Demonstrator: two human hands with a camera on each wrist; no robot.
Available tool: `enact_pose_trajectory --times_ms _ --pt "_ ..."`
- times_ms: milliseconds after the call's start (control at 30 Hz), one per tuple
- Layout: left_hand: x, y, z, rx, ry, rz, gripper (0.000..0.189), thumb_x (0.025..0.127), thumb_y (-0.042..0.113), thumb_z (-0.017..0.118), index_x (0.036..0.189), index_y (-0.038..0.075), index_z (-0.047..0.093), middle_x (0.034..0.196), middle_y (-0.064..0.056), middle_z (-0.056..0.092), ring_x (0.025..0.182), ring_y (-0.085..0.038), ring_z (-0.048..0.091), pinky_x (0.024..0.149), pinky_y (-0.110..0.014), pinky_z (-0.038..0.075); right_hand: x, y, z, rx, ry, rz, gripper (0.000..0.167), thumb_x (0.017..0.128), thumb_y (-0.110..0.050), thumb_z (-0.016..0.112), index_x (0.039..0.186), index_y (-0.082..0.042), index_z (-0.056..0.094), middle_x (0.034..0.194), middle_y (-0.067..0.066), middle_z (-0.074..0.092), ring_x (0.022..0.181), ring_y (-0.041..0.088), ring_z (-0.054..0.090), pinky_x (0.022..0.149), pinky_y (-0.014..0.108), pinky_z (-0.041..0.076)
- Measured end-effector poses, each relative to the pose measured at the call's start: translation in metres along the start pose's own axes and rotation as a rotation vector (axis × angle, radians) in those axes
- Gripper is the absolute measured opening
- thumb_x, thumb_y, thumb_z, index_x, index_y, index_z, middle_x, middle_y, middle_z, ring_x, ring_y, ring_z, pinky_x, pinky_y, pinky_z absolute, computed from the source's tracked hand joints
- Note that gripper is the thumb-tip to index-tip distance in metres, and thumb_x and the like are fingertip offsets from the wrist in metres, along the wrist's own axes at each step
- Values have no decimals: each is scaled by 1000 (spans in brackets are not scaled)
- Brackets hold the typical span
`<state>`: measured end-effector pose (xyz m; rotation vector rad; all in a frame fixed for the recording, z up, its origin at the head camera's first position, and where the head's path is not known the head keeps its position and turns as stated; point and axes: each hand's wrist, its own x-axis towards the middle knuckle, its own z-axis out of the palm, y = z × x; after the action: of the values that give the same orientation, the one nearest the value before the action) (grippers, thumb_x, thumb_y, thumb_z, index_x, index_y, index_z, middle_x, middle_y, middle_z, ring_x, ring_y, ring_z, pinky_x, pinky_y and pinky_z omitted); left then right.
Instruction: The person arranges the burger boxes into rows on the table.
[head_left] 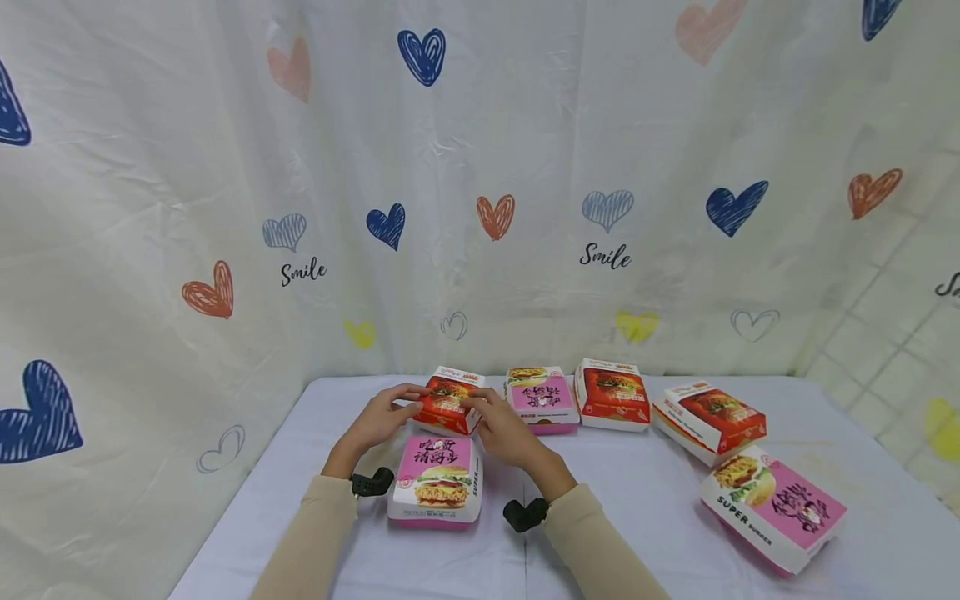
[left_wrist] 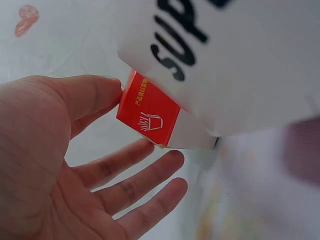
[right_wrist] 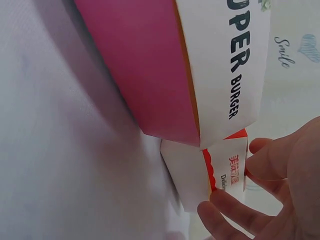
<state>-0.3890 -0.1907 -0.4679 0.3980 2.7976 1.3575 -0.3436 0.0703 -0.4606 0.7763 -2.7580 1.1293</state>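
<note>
The left grip [head_left: 378,418] and the right grip [head_left: 508,429] loosely pinch the red box [head_left: 447,408] from its two sides, which puts that box between them. In the left wrist view, the left thumb is at the box's edge and the other fingers fan apart. In the right wrist view, the right thumb and fingers touch its white side.

On the person's side of both grips is a pink box [head_left: 437,483], just in front of the red box, its top marked with a burger. Just beyond the right grip, to its right, is another pink box [head_left: 542,400], with a second red box [head_left: 613,396] beside it. Farther right of that grip lie a third red box [head_left: 711,421] and a third pink box [head_left: 776,512], both turned at an angle. Under the grips spreads the white worktop [head_left: 592,500]; beyond them hangs a heart-printed curtain [head_left: 525,108].
</note>
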Motion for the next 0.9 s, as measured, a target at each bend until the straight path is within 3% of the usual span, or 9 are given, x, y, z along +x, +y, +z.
enact_pose_trajectory --times_ms 433,633,900 --pt "4 -3 2 30 38 13 25 100 29 66 125 27 70 131 -9 67 112 -30 67 95 -52 55 1 0 -1 -60 -24 7 48 99 2 51 144 -13 55 159 11 41 148 39 38 118 58 36" --pt "4 -5 2 48 68 55 23 100 28 67 122 26 73 125 -6 70 111 -30 68 95 -52 54 1 -3 -1 -85 -26 14 40 100 -3 53 138 -14 58 163 12 38 149 45 33 118 63 32" --pt "3 -5 -2 52 55 57 24 100 26 67 123 27 73 126 -5 71 109 -27 67 94 -49 55 7 -10 -6 -138 -42 -1 25 102 -9 56 126 -13 62 161 12 42 151 39 33 119 60 34"
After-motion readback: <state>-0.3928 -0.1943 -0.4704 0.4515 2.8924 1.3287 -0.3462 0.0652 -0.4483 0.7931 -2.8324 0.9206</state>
